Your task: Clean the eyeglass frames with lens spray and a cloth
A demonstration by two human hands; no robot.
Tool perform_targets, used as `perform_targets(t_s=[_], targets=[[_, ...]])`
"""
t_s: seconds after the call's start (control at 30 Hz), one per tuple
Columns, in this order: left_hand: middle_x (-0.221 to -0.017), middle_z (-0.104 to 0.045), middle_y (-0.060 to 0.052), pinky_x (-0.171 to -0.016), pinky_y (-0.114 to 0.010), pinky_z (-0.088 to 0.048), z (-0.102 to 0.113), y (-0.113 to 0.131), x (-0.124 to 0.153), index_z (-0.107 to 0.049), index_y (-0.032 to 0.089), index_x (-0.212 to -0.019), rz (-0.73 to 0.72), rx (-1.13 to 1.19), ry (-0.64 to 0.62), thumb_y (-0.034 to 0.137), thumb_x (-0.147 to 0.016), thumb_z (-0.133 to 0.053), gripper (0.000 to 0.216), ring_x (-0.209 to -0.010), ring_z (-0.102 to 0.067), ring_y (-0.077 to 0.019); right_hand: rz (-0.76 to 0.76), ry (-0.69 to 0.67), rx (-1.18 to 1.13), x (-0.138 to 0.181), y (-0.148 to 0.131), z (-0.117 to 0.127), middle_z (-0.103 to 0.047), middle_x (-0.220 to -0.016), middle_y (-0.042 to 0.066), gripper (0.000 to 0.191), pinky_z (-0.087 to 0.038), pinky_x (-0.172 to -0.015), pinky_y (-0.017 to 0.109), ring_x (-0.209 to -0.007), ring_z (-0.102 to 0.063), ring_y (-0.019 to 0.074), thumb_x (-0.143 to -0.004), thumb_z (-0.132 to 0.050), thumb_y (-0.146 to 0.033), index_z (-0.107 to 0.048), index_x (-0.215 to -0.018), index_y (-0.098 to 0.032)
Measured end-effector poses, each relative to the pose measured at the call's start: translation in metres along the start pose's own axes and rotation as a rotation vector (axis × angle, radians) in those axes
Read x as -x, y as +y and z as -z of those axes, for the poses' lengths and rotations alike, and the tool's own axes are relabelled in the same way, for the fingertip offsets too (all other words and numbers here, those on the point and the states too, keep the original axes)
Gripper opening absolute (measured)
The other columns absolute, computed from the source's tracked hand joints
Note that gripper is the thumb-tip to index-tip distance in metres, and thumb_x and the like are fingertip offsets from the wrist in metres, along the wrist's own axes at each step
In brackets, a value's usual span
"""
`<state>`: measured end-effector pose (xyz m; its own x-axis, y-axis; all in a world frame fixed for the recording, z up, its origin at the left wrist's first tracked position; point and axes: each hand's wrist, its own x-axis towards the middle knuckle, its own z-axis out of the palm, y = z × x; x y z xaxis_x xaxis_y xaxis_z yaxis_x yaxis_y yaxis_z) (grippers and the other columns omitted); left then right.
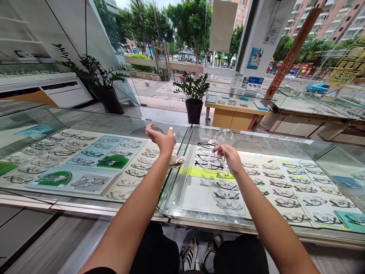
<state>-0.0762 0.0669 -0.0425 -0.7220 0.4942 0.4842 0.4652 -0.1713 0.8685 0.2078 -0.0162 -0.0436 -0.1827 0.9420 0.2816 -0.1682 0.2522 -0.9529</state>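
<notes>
My right hand (pixel 229 158) is raised over the glass display counter (pixel 176 207) and pinches a pair of clear-framed glasses (pixel 220 139) by one temple, lenses up. My left hand (pixel 161 139) is lifted palm up above the seam between the two glass cases, thumb and fingers spread, with a small pale object at the fingertips that I cannot make out. A crumpled beige cloth (pixel 176 162) lies on the glass just right of my left wrist. Rows of glasses on white, blue and green trays fill the cases below.
Two potted plants (pixel 194 99) (pixel 99 82) stand on the floor beyond the counter by the shop window. A wooden desk (pixel 236 112) with small displays is at the back right. More glass cases run along the right. My shoes (pixel 199 253) show below the counter edge.
</notes>
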Motion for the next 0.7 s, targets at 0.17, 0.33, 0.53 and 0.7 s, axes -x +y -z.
perform_targets(t_s=[0.17, 0.33, 0.53, 0.7], targets=[[-0.106, -0.071, -0.008, -0.091, -0.037, -0.052, 0.059, 0.040, 0.005, -0.060, 0.021, -0.111, -0.240, -0.029, -0.679, 0.030, -0.092, -0.056, 0.021, -0.097, -0.069, -0.0239, 0.009, 0.011, -0.003, -0.002, 0.001, 0.002, -0.076, -0.094, 0.006, 0.035, -0.041, -0.073, 0.033, -0.074, -0.051, 0.0171, -0.097, -0.063, -0.050, -0.079, -0.090, -0.021], [-0.127, -0.074, -0.011, -0.085, -0.038, -0.047, 0.096, 0.022, 0.020, -0.071, 0.023, -0.113, -0.513, -0.592, -1.172, 0.038, -0.081, -0.071, 0.036, -0.112, -0.068, -0.0347, 0.006, 0.009, -0.020, -0.002, -0.001, 0.001, -0.076, -0.095, 0.007, 0.035, -0.041, -0.073, 0.033, -0.074, -0.052, 0.0174, -0.095, -0.063, -0.051, -0.079, -0.089, -0.020], [-0.090, -0.075, -0.008, -0.068, -0.034, -0.035, 0.105, 0.016, 0.017, -0.069, 0.023, -0.089, -0.462, -0.642, -1.050, 0.035, -0.095, -0.048, 0.024, -0.082, -0.065, -0.0273, 0.020, 0.001, -0.011, -0.002, 0.000, 0.001, -0.075, -0.094, 0.007, 0.035, -0.041, -0.073, 0.033, -0.073, -0.051, 0.0173, -0.095, -0.063, -0.051, -0.079, -0.089, -0.020], [-0.078, -0.065, -0.002, -0.065, -0.030, -0.034, 0.107, 0.041, 0.003, -0.063, 0.022, -0.089, -0.287, -0.335, -0.947, 0.055, -0.096, -0.054, 0.035, -0.074, -0.057, -0.0215, 0.032, -0.016, -0.013, -0.002, -0.001, 0.000, -0.075, -0.094, 0.007, 0.035, -0.040, -0.073, 0.033, -0.074, -0.050, 0.0177, -0.096, -0.062, -0.051, -0.080, -0.088, -0.021]])
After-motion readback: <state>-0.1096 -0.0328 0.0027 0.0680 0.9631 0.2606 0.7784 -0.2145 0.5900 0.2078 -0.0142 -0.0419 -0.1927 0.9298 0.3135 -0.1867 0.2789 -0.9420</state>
